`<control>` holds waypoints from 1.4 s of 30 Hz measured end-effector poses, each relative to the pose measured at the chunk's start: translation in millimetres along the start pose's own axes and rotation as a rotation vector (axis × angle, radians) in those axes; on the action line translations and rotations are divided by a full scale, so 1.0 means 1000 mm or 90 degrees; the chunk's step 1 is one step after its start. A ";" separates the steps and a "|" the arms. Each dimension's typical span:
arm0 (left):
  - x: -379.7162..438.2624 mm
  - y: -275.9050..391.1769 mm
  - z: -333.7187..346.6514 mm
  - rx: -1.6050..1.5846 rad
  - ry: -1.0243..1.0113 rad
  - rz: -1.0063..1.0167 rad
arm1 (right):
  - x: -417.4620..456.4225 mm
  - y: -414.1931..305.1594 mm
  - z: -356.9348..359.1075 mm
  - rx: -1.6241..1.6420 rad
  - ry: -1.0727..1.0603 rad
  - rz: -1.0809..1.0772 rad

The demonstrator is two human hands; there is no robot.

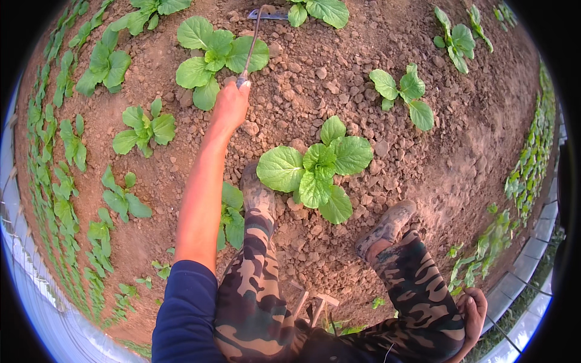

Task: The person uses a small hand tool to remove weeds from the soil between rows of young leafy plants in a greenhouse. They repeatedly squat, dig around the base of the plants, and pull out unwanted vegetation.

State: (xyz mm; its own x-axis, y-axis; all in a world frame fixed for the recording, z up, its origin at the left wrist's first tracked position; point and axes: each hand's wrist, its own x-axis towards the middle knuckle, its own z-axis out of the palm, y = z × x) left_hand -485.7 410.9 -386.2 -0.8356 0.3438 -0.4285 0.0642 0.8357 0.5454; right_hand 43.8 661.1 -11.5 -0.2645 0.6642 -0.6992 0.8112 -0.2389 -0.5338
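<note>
My left hand (230, 105) grips the short handle of a hand hoe (253, 51) out in front of me. The hoe's thin metal neck curves up to a flat blade (271, 15) at the soil, between two leafy plants. Just left of the neck grows a broad-leaved green seedling (213, 59), and the neck passes over one of its leaves. My right hand (474, 313) rests against the outside of my right knee with its fingers curled; no tool shows in it. A larger leafy plant (317, 165) stands between my shoes.
Cloddy brown soil (299, 104) lies around the plants. Another seedling (406, 95) grows at right, and rows of plants (63, 204) run along the left. My shoes (386, 227) are close to the middle plant. Behind my legs are wooden pieces (324, 304), perhaps a low stool.
</note>
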 end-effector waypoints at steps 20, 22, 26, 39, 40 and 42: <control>-0.093 -0.009 -0.003 0.085 -0.055 0.004 | -0.007 0.005 0.002 0.006 0.024 -0.003; -0.103 0.009 -0.015 0.052 -0.037 0.042 | -0.012 0.006 -0.002 -0.006 0.026 0.013; -0.106 0.037 -0.007 0.002 0.021 0.175 | -0.009 0.005 0.000 -0.002 0.010 0.013; -0.014 0.180 0.069 0.054 -0.204 0.225 | -0.005 -0.005 0.007 0.010 -0.035 -0.002; -0.002 0.181 0.079 0.070 -0.206 0.220 | -0.004 -0.006 0.008 -0.001 -0.030 -0.004; 0.003 0.174 0.095 0.077 -0.220 0.204 | -0.006 -0.005 0.009 0.007 -0.027 -0.012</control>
State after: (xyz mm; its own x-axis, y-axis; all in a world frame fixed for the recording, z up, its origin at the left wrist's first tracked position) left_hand -425.1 598.6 -361.0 -0.5342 0.6967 -0.4788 0.3685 0.7017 0.6098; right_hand 36.6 652.0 -9.1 -0.3020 0.6388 -0.7076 0.7999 -0.2340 -0.5527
